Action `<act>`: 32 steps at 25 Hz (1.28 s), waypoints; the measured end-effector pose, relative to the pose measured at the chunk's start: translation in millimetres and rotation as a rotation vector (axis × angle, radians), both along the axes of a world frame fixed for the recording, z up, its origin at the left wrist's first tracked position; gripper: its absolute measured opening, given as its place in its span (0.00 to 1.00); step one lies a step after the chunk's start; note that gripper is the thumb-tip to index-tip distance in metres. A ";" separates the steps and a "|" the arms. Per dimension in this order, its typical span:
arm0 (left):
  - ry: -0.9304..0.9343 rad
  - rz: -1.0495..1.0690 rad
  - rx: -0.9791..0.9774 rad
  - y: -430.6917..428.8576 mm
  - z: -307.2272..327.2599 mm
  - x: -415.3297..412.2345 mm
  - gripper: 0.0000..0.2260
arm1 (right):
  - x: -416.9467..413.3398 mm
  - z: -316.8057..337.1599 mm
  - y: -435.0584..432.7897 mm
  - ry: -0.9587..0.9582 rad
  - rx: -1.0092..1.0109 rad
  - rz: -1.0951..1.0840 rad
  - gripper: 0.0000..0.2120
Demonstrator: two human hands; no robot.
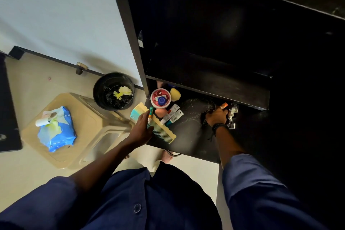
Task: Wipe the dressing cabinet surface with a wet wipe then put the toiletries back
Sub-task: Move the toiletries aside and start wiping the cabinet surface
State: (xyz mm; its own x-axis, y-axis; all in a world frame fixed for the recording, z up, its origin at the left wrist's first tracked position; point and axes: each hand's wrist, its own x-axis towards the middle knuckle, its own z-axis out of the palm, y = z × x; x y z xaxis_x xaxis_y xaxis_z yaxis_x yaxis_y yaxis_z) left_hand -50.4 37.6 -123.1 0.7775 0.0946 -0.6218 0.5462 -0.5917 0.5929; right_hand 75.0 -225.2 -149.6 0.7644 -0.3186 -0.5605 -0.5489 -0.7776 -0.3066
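The black dressing cabinet surface (186,136) carries toiletries at its left end: a red-lidded jar (157,97), a yellow sponge (175,94), a pink sponge (161,112) and two white tubes (172,115). My left hand (142,129) holds a small teal-capped stick (150,112) and lies over a yellow and teal comb (163,133) at the front edge. Further right, my right hand (217,115) grips a small orange-tipped item (224,105) under the shelf, beside a clear hair clip (232,117). A pale smear (194,112) marks the surface between my hands.
A blue wet wipe pack (56,130) with a small white bottle (42,122) on it lies on a beige stool (89,123) to the left. A black bin (113,90) holding crumpled yellow wipes stands by the cabinet's side. A dark shelf (214,84) overhangs the surface.
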 end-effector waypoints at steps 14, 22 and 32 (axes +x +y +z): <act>-0.031 -0.039 0.013 8.0 9.4 6.8 0.28 | -39.6 -3.7 51.7 -0.243 0.568 -0.216 0.15; -0.038 -0.065 0.012 16.4 11.9 2.5 0.28 | -24.8 9.1 81.7 -0.264 0.411 -0.080 0.05; -0.072 -0.030 0.048 19.1 20.0 12.1 0.31 | 9.8 4.0 97.9 -0.342 0.248 0.240 0.09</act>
State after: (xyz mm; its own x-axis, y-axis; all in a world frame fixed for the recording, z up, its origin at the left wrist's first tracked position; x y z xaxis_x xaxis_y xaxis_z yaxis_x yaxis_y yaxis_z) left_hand -38.2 56.7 -103.2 0.8228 0.0989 -0.5597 0.4850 -0.6356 0.6007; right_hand 84.9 -127.4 -145.6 0.9536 0.0003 -0.3010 -0.1986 -0.7508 -0.6300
